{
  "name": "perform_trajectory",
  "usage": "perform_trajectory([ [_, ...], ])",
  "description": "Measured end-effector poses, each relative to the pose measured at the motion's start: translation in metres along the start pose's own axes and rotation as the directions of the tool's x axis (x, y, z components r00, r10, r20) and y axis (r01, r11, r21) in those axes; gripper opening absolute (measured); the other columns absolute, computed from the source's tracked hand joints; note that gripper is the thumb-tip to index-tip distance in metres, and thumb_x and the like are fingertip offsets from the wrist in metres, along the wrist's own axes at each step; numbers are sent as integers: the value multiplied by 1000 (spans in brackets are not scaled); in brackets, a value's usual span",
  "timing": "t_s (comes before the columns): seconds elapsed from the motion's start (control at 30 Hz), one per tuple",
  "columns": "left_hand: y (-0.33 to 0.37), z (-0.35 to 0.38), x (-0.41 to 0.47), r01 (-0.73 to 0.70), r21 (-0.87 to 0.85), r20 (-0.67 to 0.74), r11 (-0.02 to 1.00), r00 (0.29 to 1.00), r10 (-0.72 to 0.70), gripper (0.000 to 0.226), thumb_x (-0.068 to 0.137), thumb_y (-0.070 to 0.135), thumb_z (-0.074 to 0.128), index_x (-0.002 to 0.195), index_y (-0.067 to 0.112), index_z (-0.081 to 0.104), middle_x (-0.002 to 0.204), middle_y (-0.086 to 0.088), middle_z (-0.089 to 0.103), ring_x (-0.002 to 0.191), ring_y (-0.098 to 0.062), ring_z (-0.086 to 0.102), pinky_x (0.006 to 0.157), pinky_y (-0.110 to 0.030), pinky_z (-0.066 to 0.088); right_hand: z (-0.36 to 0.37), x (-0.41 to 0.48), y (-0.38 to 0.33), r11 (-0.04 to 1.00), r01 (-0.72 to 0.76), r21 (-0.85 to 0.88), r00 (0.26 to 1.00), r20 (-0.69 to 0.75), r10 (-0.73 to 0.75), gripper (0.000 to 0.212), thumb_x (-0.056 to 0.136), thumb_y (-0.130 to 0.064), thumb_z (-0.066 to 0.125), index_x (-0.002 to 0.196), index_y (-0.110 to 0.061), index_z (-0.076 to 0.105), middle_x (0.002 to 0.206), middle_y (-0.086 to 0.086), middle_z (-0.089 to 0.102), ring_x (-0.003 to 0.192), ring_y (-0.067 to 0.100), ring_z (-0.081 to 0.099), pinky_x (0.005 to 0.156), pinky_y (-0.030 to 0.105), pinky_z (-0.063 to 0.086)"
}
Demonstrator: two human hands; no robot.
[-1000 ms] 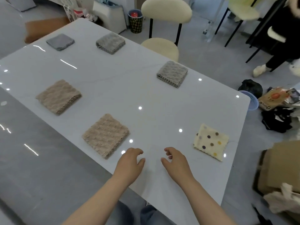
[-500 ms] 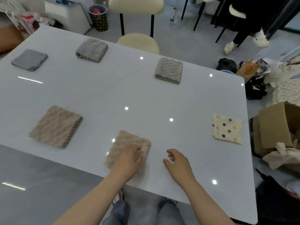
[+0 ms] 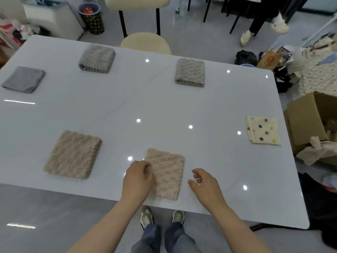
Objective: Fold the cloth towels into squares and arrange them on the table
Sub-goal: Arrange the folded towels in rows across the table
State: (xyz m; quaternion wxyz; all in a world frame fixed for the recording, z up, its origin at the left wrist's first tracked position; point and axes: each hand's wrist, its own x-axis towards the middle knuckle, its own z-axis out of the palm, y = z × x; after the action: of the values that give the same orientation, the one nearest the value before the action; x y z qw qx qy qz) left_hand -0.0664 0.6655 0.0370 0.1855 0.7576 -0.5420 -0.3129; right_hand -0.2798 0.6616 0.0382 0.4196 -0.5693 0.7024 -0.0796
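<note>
1. The table [image 3: 164, 106] in front of you carries six folded towels, spread well apart.
2. The beige towel [image 3: 166, 172] lies at the near edge, between your hands, its long axis running away from you and tilted slightly left.
3. Your left hand [image 3: 137, 179] rests on the towel's left edge, fingers curled onto the fabric.
4. Your right hand [image 3: 205, 183] sits just beside its right edge, loosely open and empty.

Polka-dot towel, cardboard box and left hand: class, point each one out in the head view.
polka-dot towel [image 3: 263, 130], head view, middle of its folded top face.
cardboard box [image 3: 304, 119], head view, its outer side wall.
left hand [image 3: 138, 179], head view, back of the hand.
</note>
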Motion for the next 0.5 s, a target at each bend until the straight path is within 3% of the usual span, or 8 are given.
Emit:
perform_trajectory([
  [0.07, -9, -2, 2, 30, -8, -25, 1000, 999, -30, 23, 88, 15, 56, 110, 14, 62, 106, -2, 58, 94, -16, 56, 78, -24, 41, 2, 2, -4, 999, -22, 30, 1000, -13, 22, 38, 95, -26, 56, 131, -16, 50, 120, 0, 57, 102, 11, 54, 87, 20, 41],
  [0.23, -25, -1, 4, 110, -12, 77, 994, 991, -109, 28, 87, 18, 57, 115, 15, 57, 112, -5, 53, 90, -19, 59, 77, -30, 48, 17, 5, -15, 994, -84, 70, 996, 23, 83, 41, 95, -26, 55, 132, -12, 49, 104, -2, 57, 96, 12, 55, 81, 20, 40],
  [0.43, -27, 5, 7, 105, -51, 82, 993, 992, -100, 21, 86, 15, 56, 108, 14, 55, 95, -2, 57, 81, -20, 60, 70, -33, 50, 38, 8, -20, 984, -142, 106, 989, 61, 136, 46, 95, -28, 55, 135, -8, 44, 79, -10, 53, 74, 4, 51, 58, 11, 35],
  [0.5, -27, 7, 7, 98, -52, 76, 994, 993, -94, 18, 86, 13, 56, 104, 13, 54, 88, 0, 56, 79, -21, 60, 68, -35, 49, 41, 9, -21, 982, -145, 118, 989, 53, 140, 42, 94, -27, 56, 131, -9, 47, 80, -10, 54, 78, 8, 53, 62, 17, 39],
])
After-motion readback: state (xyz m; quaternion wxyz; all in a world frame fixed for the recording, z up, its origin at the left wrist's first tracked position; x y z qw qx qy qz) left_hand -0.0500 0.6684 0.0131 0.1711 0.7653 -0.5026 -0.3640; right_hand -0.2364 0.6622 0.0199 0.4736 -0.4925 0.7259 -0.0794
